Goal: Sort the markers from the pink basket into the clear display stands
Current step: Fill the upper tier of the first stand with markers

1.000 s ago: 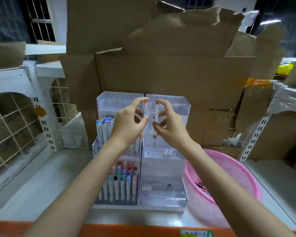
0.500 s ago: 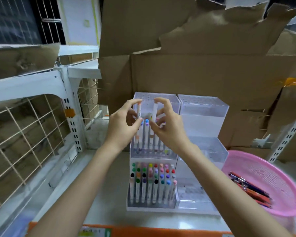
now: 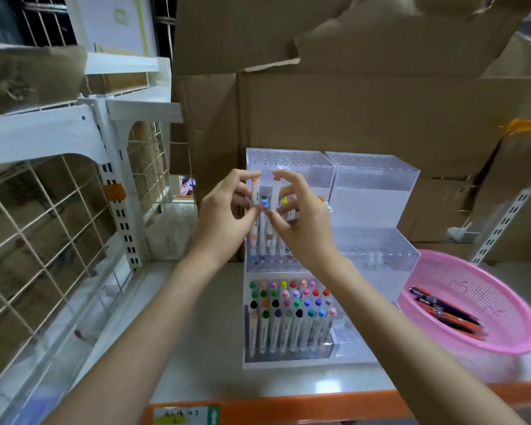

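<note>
left hand (image 3: 224, 219) pinches a white peach-capped marker (image 3: 255, 191), right hand (image 3: 304, 228) pinches a second white marker (image 3: 276, 191), both upright over the left clear acrylic tiered stand (image 3: 288, 167); pink mesh plastic basket (image 3: 518, 320) sits at 4 o'clock

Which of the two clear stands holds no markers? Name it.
The right stand, beside the pink basket; its tiers look empty, while the left stand holds markers.

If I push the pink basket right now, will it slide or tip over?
It would probably slide easily: the pink basket is thin plastic mesh holding only a few pens, so it looks light, and the shelf looks smooth and shiny. Tipping seems unlikely, since it is wide and shallow. The loose pens may roll about inside.
</note>
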Demonstrator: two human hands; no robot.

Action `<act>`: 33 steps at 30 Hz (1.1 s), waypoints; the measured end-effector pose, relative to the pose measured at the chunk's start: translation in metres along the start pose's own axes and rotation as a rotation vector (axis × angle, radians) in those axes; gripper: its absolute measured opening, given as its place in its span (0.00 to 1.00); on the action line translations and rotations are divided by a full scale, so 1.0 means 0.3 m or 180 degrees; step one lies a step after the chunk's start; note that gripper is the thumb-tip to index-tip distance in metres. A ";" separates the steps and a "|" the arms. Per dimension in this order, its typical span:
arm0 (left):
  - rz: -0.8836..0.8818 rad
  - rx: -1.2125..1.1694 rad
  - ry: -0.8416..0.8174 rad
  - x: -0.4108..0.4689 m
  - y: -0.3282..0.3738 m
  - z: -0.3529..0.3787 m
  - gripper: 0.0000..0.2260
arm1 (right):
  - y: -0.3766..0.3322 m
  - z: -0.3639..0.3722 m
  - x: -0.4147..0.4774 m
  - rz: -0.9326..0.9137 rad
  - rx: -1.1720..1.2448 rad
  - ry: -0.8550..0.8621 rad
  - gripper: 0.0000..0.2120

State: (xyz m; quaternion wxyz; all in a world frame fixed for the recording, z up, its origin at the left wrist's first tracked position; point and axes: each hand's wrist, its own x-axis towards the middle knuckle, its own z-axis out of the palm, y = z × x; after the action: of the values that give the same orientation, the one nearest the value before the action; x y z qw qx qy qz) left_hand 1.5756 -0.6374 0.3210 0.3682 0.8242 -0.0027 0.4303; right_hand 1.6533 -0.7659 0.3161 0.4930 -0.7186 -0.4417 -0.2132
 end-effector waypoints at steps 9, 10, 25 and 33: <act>0.0070 0.0036 0.0031 -0.007 -0.021 0.002 0.18 | 0.003 0.016 -0.023 0.0020 -0.0092 0.0052 0.26; 0.0087 0.0073 0.0012 -0.011 -0.024 0.004 0.17 | 0.002 0.016 -0.024 0.0014 -0.0101 0.0050 0.26; 0.0263 0.0328 -0.0118 -0.030 -0.025 0.012 0.13 | -0.004 0.016 -0.031 0.0084 -0.0059 0.0051 0.25; 0.0284 0.0545 -0.0301 -0.050 -0.044 0.010 0.13 | 0.004 0.014 -0.045 0.0149 -0.0080 0.0021 0.25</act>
State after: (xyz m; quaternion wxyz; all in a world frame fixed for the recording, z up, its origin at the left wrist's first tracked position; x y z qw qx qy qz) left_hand 1.5724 -0.6344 0.3014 0.2763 0.8711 -0.0201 0.4056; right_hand 1.6468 -0.7679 0.3037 0.4902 -0.7342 -0.4204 -0.2095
